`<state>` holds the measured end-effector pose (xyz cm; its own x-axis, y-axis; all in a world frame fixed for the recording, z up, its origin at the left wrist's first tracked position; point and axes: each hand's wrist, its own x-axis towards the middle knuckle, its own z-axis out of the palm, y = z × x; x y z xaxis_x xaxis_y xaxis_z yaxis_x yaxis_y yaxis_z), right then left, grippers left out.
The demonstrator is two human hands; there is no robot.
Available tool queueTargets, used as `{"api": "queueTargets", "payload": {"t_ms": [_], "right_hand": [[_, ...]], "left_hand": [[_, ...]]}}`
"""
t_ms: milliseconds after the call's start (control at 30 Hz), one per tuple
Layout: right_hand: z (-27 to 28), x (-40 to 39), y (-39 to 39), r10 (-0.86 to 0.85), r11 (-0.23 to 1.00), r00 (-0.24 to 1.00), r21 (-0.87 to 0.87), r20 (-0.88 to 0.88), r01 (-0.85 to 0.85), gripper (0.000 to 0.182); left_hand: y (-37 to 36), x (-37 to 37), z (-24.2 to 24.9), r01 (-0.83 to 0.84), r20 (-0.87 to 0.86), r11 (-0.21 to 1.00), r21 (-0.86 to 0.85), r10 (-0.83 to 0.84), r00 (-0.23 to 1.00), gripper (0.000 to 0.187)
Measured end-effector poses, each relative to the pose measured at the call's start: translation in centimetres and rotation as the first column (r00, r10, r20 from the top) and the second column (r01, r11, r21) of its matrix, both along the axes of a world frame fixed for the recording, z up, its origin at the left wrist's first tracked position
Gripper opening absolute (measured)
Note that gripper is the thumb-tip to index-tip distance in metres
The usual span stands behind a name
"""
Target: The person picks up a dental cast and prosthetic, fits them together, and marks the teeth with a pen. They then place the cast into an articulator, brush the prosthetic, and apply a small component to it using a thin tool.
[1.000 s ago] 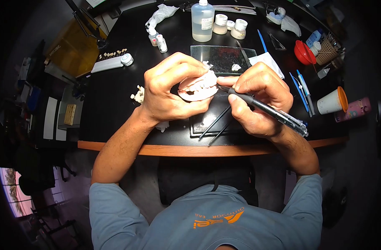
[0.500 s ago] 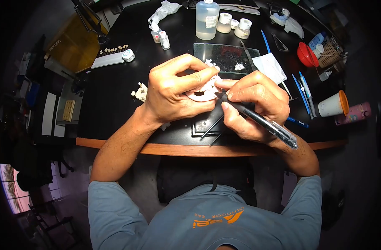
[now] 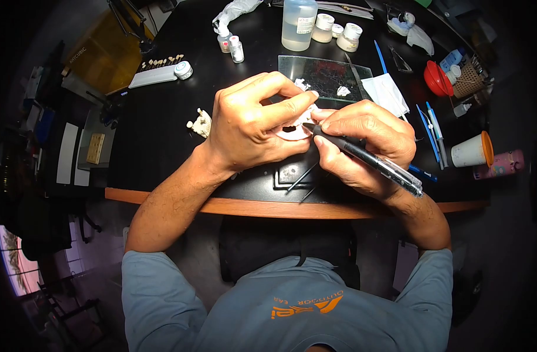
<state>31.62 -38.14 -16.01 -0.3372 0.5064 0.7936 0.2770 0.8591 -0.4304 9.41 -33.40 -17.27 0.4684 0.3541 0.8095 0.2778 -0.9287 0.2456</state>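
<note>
At the centre of the frame, above a matt black tabletop [image 3: 157, 141] with a brown, wood-like front edge, a pale pinkish-white, plaster-like dental model [image 3: 292, 135] is held clear of the surface. The left hand [image 3: 239, 120] grips it, the fingers folded over the top and the thumb beneath. The right hand [image 3: 371, 132] is closed in a writing grip on a black pen [image 3: 368, 155] with a clear, glossy rear barrel. Compared with one second ago, the model has been turned in the left hand: less of the tooth row shows, the upper fingers cover more of it, and the pen's point has come to the lower part of the model. In the inspector's judgement, the work has passed to another portion of the piece; whether the point makes contact cannot be told. The model's visible rim is smooth and curved, with a dark gap above it. Left of the hands lies an off-white, irregular cast piece [image 3: 201, 124] with knobbed projections. Toward the upper centre rests a clear, rectangular glass slab [image 3: 318, 69], its surface marked by fine lines, bearing a crumpled white scrap [image 3: 343, 91] of undetermined material.
</note>
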Motion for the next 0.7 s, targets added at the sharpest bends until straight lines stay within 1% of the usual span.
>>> {"api": "queueTargets", "payload": {"t_ms": [467,700], "right_hand": [[0.37,0.13,-0.13,0.007,1.0,0.999,-0.019,0.041,-0.006,0.023],[0.36,0.09,-0.15,-0.012,1.0,0.999,-0.014,0.049,0.012,0.022]], "left_hand": [[-0.15,-0.05,0.06,-0.025,-0.016,1.0,0.007,0.025,1.0,0.051],[-0.12,0.03,-0.06,-0.046,-0.012,0.998,0.051,0.047,0.999,0.051]]}}
